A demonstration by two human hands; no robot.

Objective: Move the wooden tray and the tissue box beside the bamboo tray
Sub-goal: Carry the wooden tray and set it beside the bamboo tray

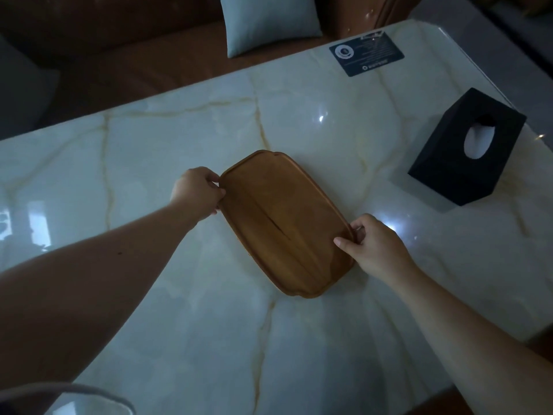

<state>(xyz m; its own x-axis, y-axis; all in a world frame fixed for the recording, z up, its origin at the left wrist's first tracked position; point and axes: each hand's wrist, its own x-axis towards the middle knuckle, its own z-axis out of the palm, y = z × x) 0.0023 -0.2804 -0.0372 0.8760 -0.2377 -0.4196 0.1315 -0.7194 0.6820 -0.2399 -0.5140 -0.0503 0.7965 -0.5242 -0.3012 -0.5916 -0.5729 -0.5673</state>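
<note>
A brown wooden tray (281, 223), oblong with rounded corners, lies on the pale marble table (149, 151) near its middle. My left hand (196, 191) grips the tray's far-left rim. My right hand (374, 245) grips its near-right rim, thumb on top. A black tissue box (449, 172) with an oval opening showing white tissue stands to the right, apart from the tray. No bamboo tray is in sight.
A dark printed card (366, 53) lies at the table's far right corner. Behind the table is a brown sofa (134, 64) with a light cushion (269, 22). A rounded glassy object (74, 399) shows at the bottom left edge.
</note>
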